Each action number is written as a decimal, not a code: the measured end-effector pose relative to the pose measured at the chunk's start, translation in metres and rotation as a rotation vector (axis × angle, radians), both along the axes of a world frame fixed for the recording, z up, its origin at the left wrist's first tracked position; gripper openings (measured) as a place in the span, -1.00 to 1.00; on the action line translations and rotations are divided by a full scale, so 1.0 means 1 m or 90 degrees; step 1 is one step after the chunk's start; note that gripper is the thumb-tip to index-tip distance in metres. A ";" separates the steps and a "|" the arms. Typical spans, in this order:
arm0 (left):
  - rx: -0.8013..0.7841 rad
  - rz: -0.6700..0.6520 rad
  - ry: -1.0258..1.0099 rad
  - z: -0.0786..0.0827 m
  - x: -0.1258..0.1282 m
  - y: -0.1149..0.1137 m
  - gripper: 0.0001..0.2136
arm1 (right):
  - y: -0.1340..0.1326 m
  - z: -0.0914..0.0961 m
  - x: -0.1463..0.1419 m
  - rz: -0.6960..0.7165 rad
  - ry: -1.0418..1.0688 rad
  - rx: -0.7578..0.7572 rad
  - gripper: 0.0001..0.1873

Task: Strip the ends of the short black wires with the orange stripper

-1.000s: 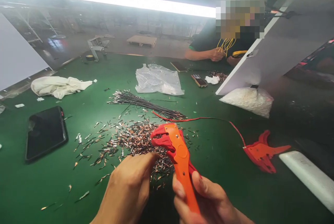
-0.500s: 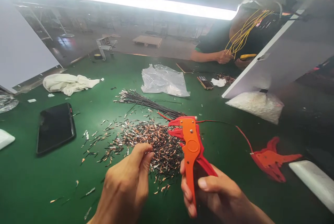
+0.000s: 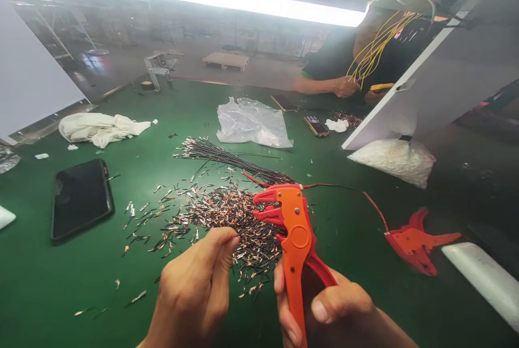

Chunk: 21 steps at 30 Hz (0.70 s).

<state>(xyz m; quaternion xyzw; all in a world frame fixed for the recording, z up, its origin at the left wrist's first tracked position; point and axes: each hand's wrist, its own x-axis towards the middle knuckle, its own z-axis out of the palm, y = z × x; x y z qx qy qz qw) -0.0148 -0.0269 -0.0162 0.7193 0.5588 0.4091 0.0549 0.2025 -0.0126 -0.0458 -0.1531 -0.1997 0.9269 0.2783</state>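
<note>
My right hand point(image 3: 336, 305) is wrapped round the handles of an orange and red wire stripper point(image 3: 299, 234), whose jaws point left and stand apart with nothing visible between them. To its left, my left hand point(image 3: 198, 283) is closed in a pinch; whatever lies between thumb and forefinger is hidden. Behind both hands spreads a pile of short black wire offcuts with copper ends point(image 3: 239, 218). A bundle of long black wires with metal-tipped ends point(image 3: 219, 154) lies beyond the pile, its right end passing behind the stripper's head.
A second orange stripper point(image 3: 417, 240) lies at right, a red cord leading from it. A black phone point(image 3: 81, 202) and white cloth point(image 3: 103, 127) lie left. Behind are a clear plastic bag point(image 3: 253, 124) and a panel point(image 3: 409, 83). Across the table, another person's hand point(image 3: 346, 87) holds yellow wires.
The wire stripper in my right hand has shifted slightly down and left, its jaws nearer my left hand. My left hand stays pinched. The whole view has shifted a little.
</note>
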 end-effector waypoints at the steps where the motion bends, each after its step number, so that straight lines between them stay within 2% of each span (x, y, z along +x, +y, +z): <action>1: 0.004 -0.007 0.009 0.000 -0.001 0.000 -0.90 | 0.000 0.000 0.000 0.005 -0.009 0.006 -0.56; 8: 0.015 0.045 0.001 0.002 -0.011 0.004 -0.85 | 0.002 -0.009 0.005 -0.005 -0.066 0.069 -0.61; 15: 0.009 0.019 -0.027 0.006 -0.011 0.008 -0.81 | 0.004 -0.021 0.002 0.019 -0.004 0.088 -0.57; 18: -0.010 0.045 -0.048 0.007 -0.009 0.008 -0.82 | 0.002 -0.022 -0.003 0.030 0.026 0.063 -0.58; 21: -0.067 0.049 -0.076 0.005 -0.003 0.003 -0.91 | -0.001 -0.019 -0.007 0.015 0.041 0.036 -0.61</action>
